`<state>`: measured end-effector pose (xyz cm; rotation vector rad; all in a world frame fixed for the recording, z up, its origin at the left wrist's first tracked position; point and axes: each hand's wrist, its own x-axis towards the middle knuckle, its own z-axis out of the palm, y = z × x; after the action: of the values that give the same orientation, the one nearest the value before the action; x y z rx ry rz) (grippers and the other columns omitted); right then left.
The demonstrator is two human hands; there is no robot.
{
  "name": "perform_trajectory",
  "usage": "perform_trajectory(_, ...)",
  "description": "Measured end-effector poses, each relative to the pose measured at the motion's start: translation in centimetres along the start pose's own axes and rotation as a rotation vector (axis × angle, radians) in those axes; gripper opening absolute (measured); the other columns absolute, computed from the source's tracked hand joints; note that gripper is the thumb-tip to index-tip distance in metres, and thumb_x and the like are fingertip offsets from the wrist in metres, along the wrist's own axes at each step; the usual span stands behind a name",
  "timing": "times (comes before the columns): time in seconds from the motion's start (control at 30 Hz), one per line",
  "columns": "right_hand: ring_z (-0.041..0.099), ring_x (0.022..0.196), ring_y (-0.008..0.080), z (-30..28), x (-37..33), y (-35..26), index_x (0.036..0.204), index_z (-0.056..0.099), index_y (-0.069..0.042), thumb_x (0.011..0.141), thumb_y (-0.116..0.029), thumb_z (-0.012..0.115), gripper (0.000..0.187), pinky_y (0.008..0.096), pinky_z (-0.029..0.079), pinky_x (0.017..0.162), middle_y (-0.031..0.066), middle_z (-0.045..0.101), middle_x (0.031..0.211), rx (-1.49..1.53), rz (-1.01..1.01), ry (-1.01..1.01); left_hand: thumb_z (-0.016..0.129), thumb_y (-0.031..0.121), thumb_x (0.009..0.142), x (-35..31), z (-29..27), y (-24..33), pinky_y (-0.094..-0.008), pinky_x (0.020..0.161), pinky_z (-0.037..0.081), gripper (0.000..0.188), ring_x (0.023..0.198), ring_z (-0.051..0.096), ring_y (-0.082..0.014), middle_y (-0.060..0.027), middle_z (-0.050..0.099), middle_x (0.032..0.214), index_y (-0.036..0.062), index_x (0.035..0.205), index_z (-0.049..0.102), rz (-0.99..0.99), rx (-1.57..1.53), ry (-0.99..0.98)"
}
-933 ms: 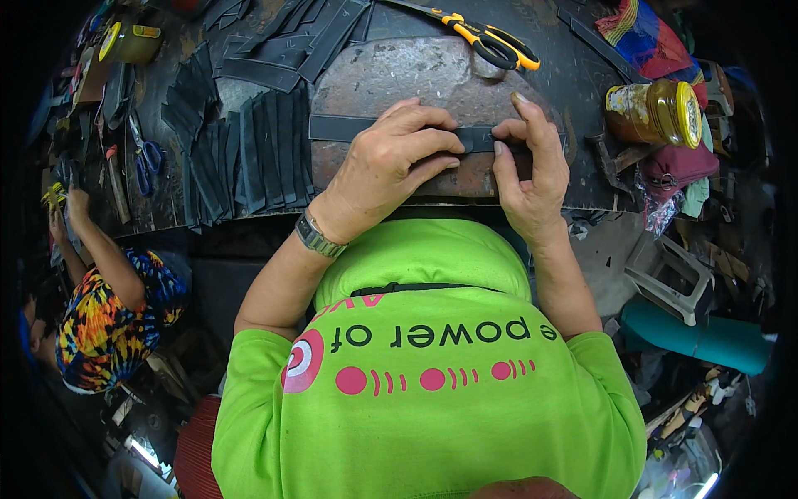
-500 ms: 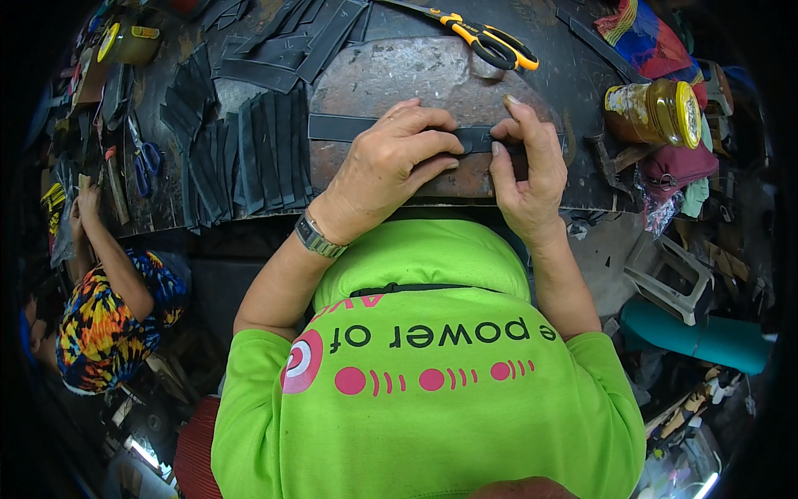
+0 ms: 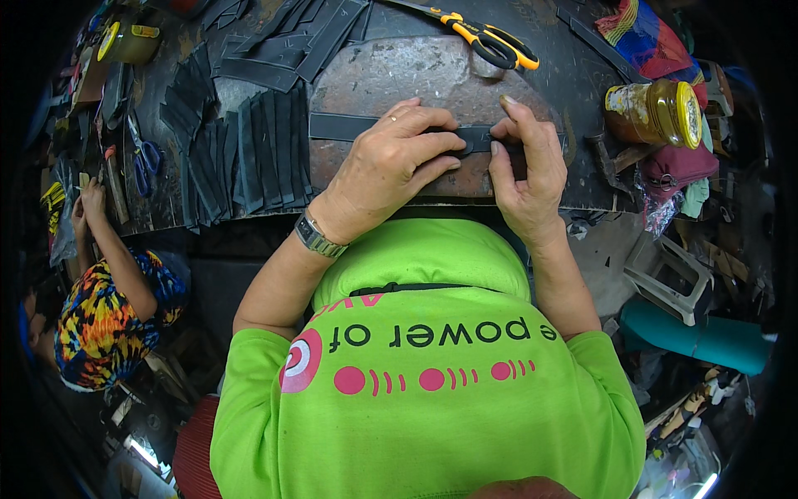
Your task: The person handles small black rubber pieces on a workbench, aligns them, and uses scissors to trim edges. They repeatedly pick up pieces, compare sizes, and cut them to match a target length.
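Note:
A long dark strip [image 3: 341, 126], perhaps leather, lies crosswise on a worn, reddish-grey slab [image 3: 391, 71]. My left hand [image 3: 395, 154] rests over its middle, fingers bent and closed on the strip, with the fingertips pressing near its right part. Close by on the right, my right hand [image 3: 534, 170] pinches at the same strip, thumb and forefinger at its near and far edges. The strip's middle stretch is hidden under my left hand. Just left of the slab, several similar dark strips [image 3: 270, 150] lie in overlapping rows.
Yellow-and-black scissors [image 3: 486, 41] lie behind the slab. A yellow-lidded jar [image 3: 652, 114] and a hammer [image 3: 615, 162] are at right. More dark pieces [image 3: 266, 58] and blue-handled scissors [image 3: 145, 158] lie at left. Another person [image 3: 112, 312] sits at the lower left.
My hands and the strip stay almost where they were; my left fingertips shift very slightly. The other person's hands at the left have moved a little.

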<state>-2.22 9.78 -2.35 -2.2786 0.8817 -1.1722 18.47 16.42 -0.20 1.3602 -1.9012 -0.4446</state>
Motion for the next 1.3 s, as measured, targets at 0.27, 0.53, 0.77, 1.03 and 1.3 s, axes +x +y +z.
perform_trajectory(0.27, 0.064, 0.083, 0.024, -0.1, 0.1, -0.1, 0.138, 0.063, -0.007, 0.075, 0.011, 0.07, 0.065, 0.0372, 0.051, 0.078, 0.0065, 0.068, 0.091, 0.005, -0.006, 0.001, 0.081, 0.012, 0.083, 0.0, 0.0, 0.1, -0.0462, 0.112, 0.049, 0.023, 0.105, 0.07, -0.0272, -0.0091, 0.072, 0.112, 0.0057, 0.106, 0.077, 0.008, 0.029, 0.01)
perform_trajectory(0.53, 0.064, 0.083, 0.0235, 0.0, 0.0, 0.1, 0.14, 0.06, -0.007, 0.078, 0.011, 0.069, 0.065, 0.0361, 0.049, 0.078, 0.0058, 0.071, 0.094, 0.037, -0.029, 0.011, 0.081, 0.012, 0.084, -0.1, 0.0, 0.1, -0.0468, 0.112, 0.049, 0.024, 0.106, 0.07, -0.0278, -0.0094, 0.072, 0.113, 0.0057, 0.107, 0.077, 0.007, 0.035, 0.002)
perform_trajectory(0.77, 0.066, 0.086, 0.0221, 0.2, -0.6, 0.9, 0.15, 0.048, -0.006, 0.081, 0.009, 0.069, 0.073, 0.0355, 0.047, 0.082, 0.006, 0.077, 0.102, 0.178, -0.026, -0.022, 0.078, 0.01, 0.085, 0.0, -0.1, 0.0, -0.0486, 0.111, 0.049, 0.021, 0.106, 0.069, -0.0306, -0.0105, 0.069, 0.113, 0.0024, 0.104, 0.074, 0.042, 0.032, -0.001)
perform_trajectory(1.03, 0.069, 0.1, 0.0197, -0.7, -0.3, 0.4, 0.157, 0.036, -0.002, 0.089, 0.012, 0.063, 0.075, 0.0365, 0.044, 0.105, 0.0115, 0.077, 0.107, 0.106, -0.041, -0.159, 0.079, 0.011, 0.085, 0.1, -0.3, -0.2, -0.048, 0.111, 0.049, 0.022, 0.107, 0.07, -0.029, -0.0099, 0.071, 0.114, 0.0047, 0.106, 0.075, 0.035, 0.024, -0.023)
perform_trajectory(1.3, 0.067, 0.091, 0.0225, -0.4, 0.3, 0.2, 0.153, 0.044, -0.002, 0.083, 0.008, 0.066, 0.074, 0.035, 0.046, 0.085, 0.0037, 0.078, 0.1, 0.079, -0.023, -0.114, 0.076, 0.009, 0.088, 0.1, -0.3, -0.3, -0.0469, 0.113, 0.048, 0.02, 0.11, 0.069, -0.0271, -0.0091, 0.072, 0.116, 0.0063, 0.108, 0.076, 0.025, 0.018, -0.041)
